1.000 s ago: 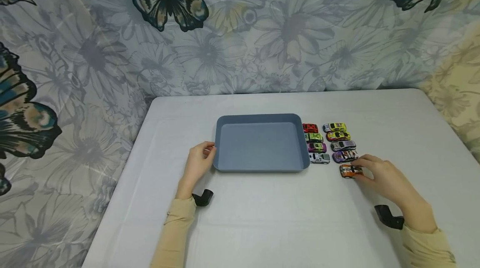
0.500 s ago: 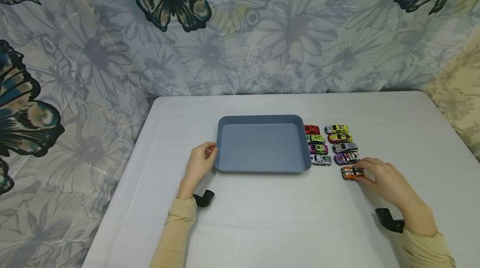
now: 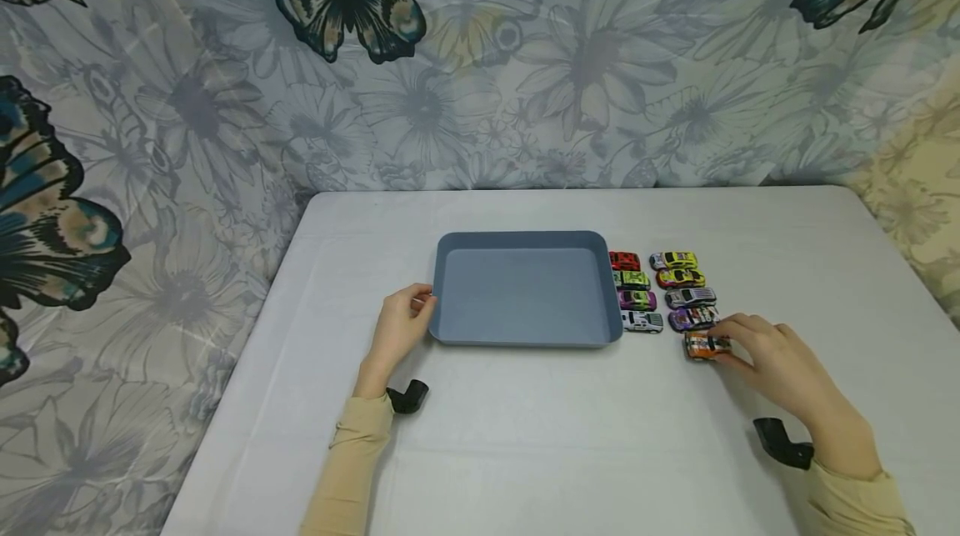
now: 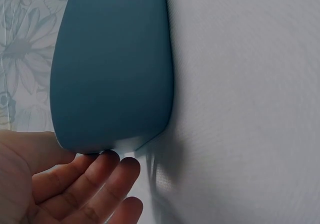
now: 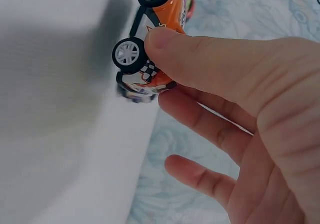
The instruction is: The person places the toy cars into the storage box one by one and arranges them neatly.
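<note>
A blue-grey tray (image 3: 525, 298) lies in the middle of the white table. At its left end my left hand (image 3: 402, 328) grips the rim, thumb and curled fingertips against the end wall (image 4: 112, 83) in the left wrist view. Out to the right, my right hand (image 3: 776, 361) pinches an orange toy car (image 3: 705, 345) between thumb and fingers. Its white-spoked wheels and checkered side show in the right wrist view, where the thumb (image 5: 170, 41) presses its side. Whether the car touches the table I cannot tell.
Two columns of toy cars stand right of the tray: a red car (image 3: 624, 260) and a silver car (image 3: 642, 321) nearest it, a yellow car (image 3: 673, 259) and a purple car (image 3: 693, 318) farther right. Patterned cloth (image 3: 480, 102) hangs behind the table (image 3: 525, 436).
The head view has shifted slightly. My right hand keeps its pinch on the orange toy car, which has barely moved. My left hand stays at the tray's end.
</note>
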The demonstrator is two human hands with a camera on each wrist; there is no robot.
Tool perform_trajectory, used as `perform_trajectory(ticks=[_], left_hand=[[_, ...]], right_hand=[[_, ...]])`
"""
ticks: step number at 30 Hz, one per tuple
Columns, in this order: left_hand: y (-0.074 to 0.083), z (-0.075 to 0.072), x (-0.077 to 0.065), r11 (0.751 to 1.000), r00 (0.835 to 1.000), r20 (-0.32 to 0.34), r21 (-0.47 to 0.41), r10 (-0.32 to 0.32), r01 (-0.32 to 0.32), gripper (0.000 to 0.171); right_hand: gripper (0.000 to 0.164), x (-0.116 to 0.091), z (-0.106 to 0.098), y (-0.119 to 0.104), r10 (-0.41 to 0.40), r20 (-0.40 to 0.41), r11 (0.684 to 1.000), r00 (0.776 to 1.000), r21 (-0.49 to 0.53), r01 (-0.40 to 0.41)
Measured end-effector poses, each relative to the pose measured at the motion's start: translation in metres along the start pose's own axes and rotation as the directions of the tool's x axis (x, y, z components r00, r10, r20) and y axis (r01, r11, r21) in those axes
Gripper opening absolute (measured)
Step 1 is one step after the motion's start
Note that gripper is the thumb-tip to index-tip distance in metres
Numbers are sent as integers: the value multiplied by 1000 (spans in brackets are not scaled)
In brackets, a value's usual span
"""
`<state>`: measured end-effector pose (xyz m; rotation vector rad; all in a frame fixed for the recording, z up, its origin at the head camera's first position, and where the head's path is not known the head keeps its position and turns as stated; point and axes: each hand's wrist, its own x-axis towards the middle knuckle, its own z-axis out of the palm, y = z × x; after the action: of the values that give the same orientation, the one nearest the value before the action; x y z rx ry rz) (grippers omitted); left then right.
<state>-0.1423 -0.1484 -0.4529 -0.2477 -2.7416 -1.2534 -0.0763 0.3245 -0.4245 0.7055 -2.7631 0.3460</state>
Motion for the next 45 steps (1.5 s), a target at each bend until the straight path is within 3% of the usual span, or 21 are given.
perform_trajectory(ticks=[4, 9, 12, 13, 17, 18, 21, 32, 45], left_hand=[[0, 0, 1, 1000, 1000, 3, 2, -6, 6, 23], [0, 0, 1, 1000, 1000, 2, 4, -3, 3, 23], [0, 0, 1, 1000, 1000, -1, 4, 0, 0, 23], [0, 0, 0, 1000, 1000, -1, 6, 1, -1, 23], [0, 0, 0, 1000, 1000, 3, 7, 1, -1, 23], [-1, -1, 0, 1000, 1000, 3, 8, 2, -2, 23], [-1, -1, 0, 1000, 1000, 1, 6, 4, -4, 23], [-2, 0, 1, 1000, 1000, 9, -1, 8, -8, 24], [0, -1, -1, 1000, 1000, -3, 7, 11, -11, 24]], right_hand=[[27, 4, -4, 0, -36, -29, 999, 999, -2, 36], [74, 15, -10, -2, -66, -78, 998, 995, -10, 65], [75, 24, -14, -5, -86, -98, 996, 991, -21, 84], [75, 27, -15, -5, -95, -101, 995, 990, -21, 93], [30, 41, -21, -9, -131, -98, 991, 986, -42, 128], [26, 46, -22, -11, -137, -95, 990, 986, -49, 133], [38, 59, -23, -15, -147, -83, 988, 986, -67, 142], [35, 100, -17, -32, -198, -63, 980, 978, -33, 197], [30, 150, 14, -62, -225, 7, 974, 974, 9, 225]])
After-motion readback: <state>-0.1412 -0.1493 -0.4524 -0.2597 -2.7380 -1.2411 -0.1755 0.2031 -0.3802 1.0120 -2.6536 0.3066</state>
